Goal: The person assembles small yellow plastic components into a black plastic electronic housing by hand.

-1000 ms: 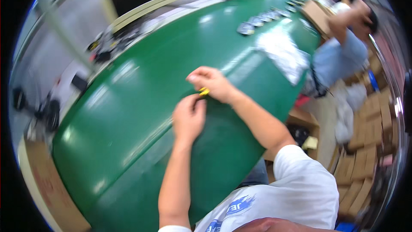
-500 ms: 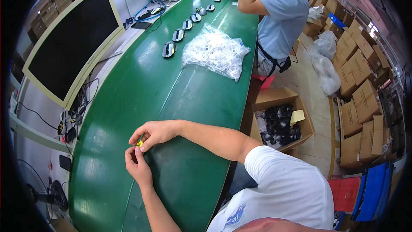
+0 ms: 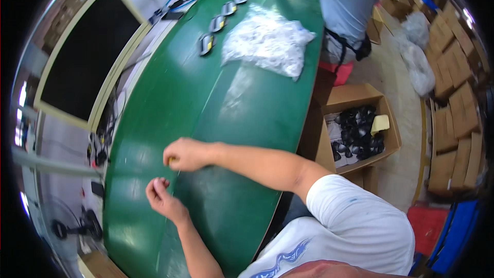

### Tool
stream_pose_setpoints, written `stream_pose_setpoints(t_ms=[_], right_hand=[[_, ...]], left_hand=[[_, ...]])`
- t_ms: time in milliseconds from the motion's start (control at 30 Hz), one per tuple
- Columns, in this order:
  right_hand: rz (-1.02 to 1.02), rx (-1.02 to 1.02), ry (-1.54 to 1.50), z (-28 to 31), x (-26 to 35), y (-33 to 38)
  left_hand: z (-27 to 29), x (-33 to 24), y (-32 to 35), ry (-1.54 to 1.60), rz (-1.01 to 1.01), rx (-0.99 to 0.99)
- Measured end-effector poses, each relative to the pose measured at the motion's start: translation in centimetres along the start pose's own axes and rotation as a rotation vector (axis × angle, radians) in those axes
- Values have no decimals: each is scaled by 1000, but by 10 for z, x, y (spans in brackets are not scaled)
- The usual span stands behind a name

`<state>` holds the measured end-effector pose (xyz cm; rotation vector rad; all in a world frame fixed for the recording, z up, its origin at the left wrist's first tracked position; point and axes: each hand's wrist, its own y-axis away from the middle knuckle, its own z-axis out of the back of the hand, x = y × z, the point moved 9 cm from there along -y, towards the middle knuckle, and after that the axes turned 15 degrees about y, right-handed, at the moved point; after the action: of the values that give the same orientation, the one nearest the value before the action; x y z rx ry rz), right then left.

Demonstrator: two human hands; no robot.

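My right hand [image 3: 186,154] is over the green tabletop [image 3: 154,123], fingers curled inward. Between its fingertips a small yellow part [image 3: 171,160] shows, mostly covered by the fingers and blurred. Nearer to me and a little to the left is my left hand [image 3: 165,200], apart from the right one. Its thumb and fingers are bent together; whatever they may hold is too blurred to make out. Farther up the table lie a clear plastic bag of white pieces [image 3: 267,41] and a row of grey-and-black shells with yellow marks [image 3: 206,44].
A monitor [image 3: 87,51] stands along the left edge, with cables and a small fan [image 3: 77,224] below it. An open carton of black parts [image 3: 393,134] is right of the table. At the far end stands a person in a blue shirt [image 3: 347,0]. Stacked cartons [image 3: 458,113] line the right.
My hands were together at the yellow part and are now apart. The yellow part is in my right hand. The view has shifted, and the co-worker's lowered hand is at the table.
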<state>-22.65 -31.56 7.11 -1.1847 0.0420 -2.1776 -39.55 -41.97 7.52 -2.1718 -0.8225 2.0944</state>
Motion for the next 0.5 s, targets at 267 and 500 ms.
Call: stream_pose_setpoints(t_ms=[267, 500], right_hand=[[-37, 166, -139, -3, -4, 8], [210, -121, -121, -6, 24, 1]], left_hand=[[-243, -59, -75, 84, -103, 588], [-410, 86, -181, -333, -77, 712]])
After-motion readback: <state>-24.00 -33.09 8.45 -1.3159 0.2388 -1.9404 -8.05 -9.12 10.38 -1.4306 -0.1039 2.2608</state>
